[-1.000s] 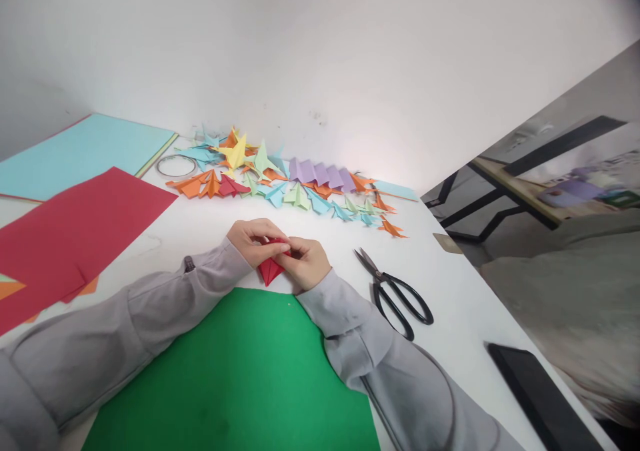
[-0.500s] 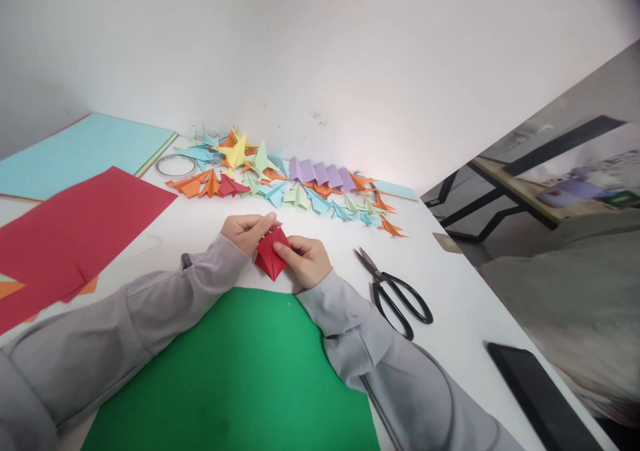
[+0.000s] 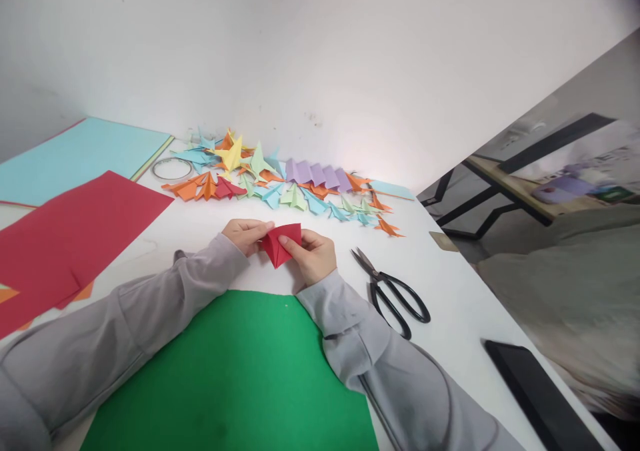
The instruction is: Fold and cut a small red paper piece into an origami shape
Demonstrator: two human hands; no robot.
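Note:
A small piece of folded red paper (image 3: 289, 233) is held between my two hands, just beyond the far edge of a green sheet (image 3: 240, 364). Its lower end comes to a point and creases run down its front. My left hand (image 3: 246, 235) pinches the paper's left edge between thumb and fingers. On the other side, my right hand (image 3: 316, 257) grips it with the thumb flat on the front and the fingers behind. The fingertips at the back are partly hidden by the paper.
Folded paper pieces (image 3: 295, 197) in several colours lie along the wall. Black-handled scissors (image 3: 385, 284) rest to the right, with a black tablet-like object (image 3: 540, 394) nearer me. At left are a large red sheet (image 3: 85, 224), blue sheets (image 3: 95, 151) and a wire coil (image 3: 171, 168).
The folded red paper has been turned and lifted slightly, and its top edge now spreads wider toward the upper right. My left hand has shifted from its top to its left edge.

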